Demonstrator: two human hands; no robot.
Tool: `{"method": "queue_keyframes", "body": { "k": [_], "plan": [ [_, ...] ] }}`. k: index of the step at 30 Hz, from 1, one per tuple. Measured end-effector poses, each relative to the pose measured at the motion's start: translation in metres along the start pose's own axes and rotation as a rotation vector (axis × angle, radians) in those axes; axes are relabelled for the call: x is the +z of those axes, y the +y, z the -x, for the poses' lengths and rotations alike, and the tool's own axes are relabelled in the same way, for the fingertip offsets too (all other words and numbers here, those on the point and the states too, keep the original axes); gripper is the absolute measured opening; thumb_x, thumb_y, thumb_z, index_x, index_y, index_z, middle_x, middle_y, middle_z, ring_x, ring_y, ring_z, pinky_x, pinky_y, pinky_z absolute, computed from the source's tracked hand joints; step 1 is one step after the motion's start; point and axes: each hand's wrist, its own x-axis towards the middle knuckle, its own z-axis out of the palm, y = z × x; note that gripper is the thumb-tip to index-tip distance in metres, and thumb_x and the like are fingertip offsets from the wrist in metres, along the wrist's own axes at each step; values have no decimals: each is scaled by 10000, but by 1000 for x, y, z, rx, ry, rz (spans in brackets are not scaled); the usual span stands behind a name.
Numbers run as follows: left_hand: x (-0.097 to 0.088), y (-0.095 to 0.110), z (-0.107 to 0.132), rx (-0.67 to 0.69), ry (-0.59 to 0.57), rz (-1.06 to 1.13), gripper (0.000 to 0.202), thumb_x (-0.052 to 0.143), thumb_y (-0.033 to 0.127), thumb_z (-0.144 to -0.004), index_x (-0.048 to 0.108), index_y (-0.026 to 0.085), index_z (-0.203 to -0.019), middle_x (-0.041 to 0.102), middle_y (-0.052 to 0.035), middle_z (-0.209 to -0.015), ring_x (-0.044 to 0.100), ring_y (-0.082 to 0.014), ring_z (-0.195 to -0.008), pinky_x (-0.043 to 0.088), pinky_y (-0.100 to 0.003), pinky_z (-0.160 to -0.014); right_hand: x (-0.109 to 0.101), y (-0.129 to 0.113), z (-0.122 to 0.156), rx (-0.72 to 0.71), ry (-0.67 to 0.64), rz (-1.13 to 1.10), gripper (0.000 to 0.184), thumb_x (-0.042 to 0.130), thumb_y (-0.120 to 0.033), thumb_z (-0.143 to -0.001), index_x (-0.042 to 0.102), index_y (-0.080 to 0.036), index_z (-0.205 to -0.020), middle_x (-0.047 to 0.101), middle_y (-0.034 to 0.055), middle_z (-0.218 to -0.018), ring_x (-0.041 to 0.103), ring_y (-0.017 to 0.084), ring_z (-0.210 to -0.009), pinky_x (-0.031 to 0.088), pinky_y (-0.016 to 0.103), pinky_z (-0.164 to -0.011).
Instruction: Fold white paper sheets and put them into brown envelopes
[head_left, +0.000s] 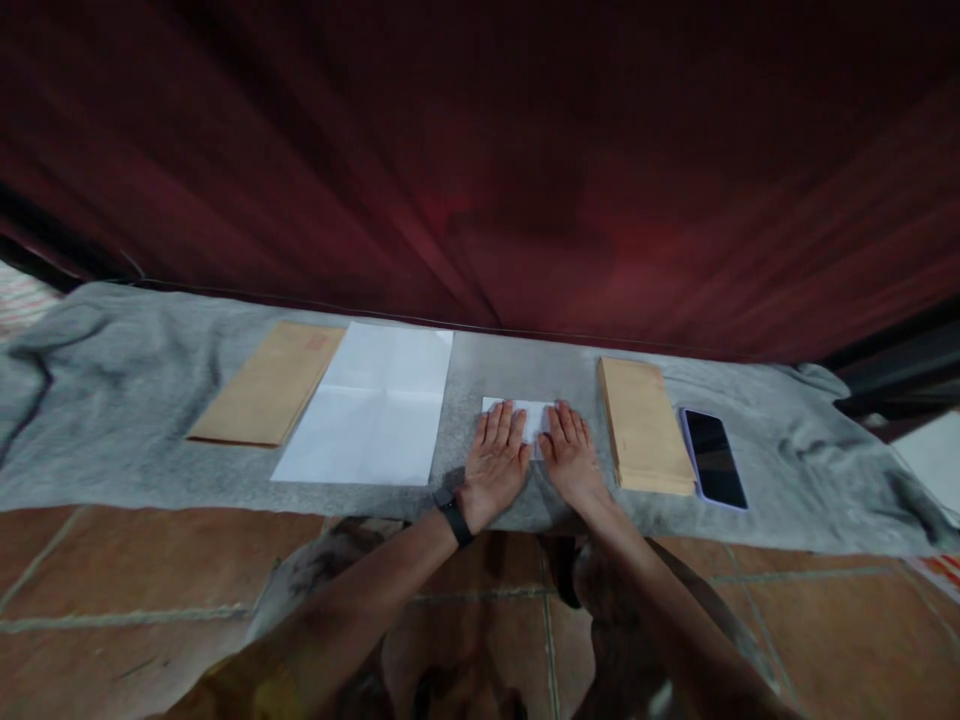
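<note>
A small folded sheet of white paper [532, 420] lies on the grey cloth, partly covered by both hands. My left hand [496, 460], with a dark watch on its wrist, rests flat on the paper's left part, fingers stretched out. On the right part lies my right hand [571, 455], also flat and open. Neither hand grips anything. To the left, a larger white sheet [367, 410] with crease lines is spread out. Its upper left edge meets a brown envelope [262, 390]. A stack of brown envelopes [649, 425] sits just right of my right hand.
A phone [715, 458] with a light purple case lies against the right-hand envelopes. Grey cloth [135, 370] covers the long, narrow surface. Behind it hangs a dark red curtain [480, 180]. Terracotta floor tiles [135, 560] show below the front edge, around my legs.
</note>
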Motion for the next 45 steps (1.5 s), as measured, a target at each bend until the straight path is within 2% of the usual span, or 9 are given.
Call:
{"method": "queue_keyframes", "body": {
  "k": [4, 8, 12, 16, 19, 27, 35, 42, 45],
  "plan": [
    [1, 6, 5, 18, 17, 27, 580, 349, 248, -975, 326, 110, -1538, 328, -135, -1617, 204, -247, -1528, 204, -480, -1240, -5, -6, -2, -156, -26, -186, 532, 266, -331, -1048, 407, -116, -1514, 363, 117, -1594, 265, 220, -1504, 268, 474, -1228],
    [1, 7, 7, 56, -8, 27, 598, 312, 182, -956, 296, 70, -1543, 379, -140, -1591, 223, -249, -1520, 216, -472, -1241, -5, -15, -2, -259, -120, -289, 546, 241, -352, -1059, 317, -149, -1559, 348, 81, -1605, 278, 166, -1497, 256, 424, -1245],
    [2, 6, 9, 49, 4, 5, 620, 314, 164, -942, 266, 63, -1552, 353, -154, -1601, 230, -250, -1518, 215, -487, -1244, -2, -17, 0, -203, -147, -242, 567, 229, -402, -1062, 288, -157, -1570, 292, 84, -1629, 235, 186, -1514, 230, 451, -1248],
    [2, 5, 21, 76, 40, 10, 583, 316, 180, -958, 310, 43, -1525, 351, -161, -1601, 235, -243, -1515, 238, -461, -1244, -2, -17, 1, -190, -175, -175, 583, 229, -446, -1062, 276, -172, -1574, 265, 73, -1637, 209, 186, -1522, 210, 446, -1251],
    [-3, 1, 33, 117, 41, 14, 581, 365, 243, -969, 327, 23, -1506, 343, -188, -1598, 231, -257, -1515, 265, -467, -1237, -5, -21, 2, -171, -193, -112, 591, 226, -461, -1064, 302, -158, -1565, 243, 74, -1642, 182, 190, -1528, 197, 427, -1253],
    [-17, -11, 51, 164, 24, -17, 638, 427, 442, -980, 375, 60, -1488, 367, -229, -1572, 287, -307, -1493, 332, -504, -1197, -13, -23, 5, -41, -159, 42, 523, 310, -390, -1063, 308, -243, -1565, 233, 56, -1639, 221, 216, -1519, 215, 449, -1232],
    [-24, -27, 59, 239, 15, -80, 672, 445, 530, -964, 423, 100, -1479, 373, -221, -1573, 326, -316, -1478, 356, -485, -1179, -8, -6, 15, 48, -65, 52, 577, 322, -382, -1048, 316, -105, -1555, 304, 134, -1606, 279, 251, -1499, 253, 443, -1212],
    [-27, -44, 77, 252, 1, -136, 712, 370, 552, -977, 419, 41, -1471, 423, -220, -1541, 371, -294, -1458, 380, -463, -1166, -13, -1, 20, 74, -54, 52, 584, 324, -372, -1049, 320, -68, -1547, 340, 148, -1589, 302, 259, -1489, 264, 425, -1208],
    [-34, -43, 74, 234, -27, -162, 662, 363, 525, -982, 466, 63, -1445, 462, -207, -1517, 407, -301, -1438, 356, -510, -1173, -14, -3, 20, 77, -39, 48, 581, 330, -372, -1047, 335, -68, -1542, 349, 145, -1586, 312, 262, -1485, 265, 415, -1208]
  ]
}}
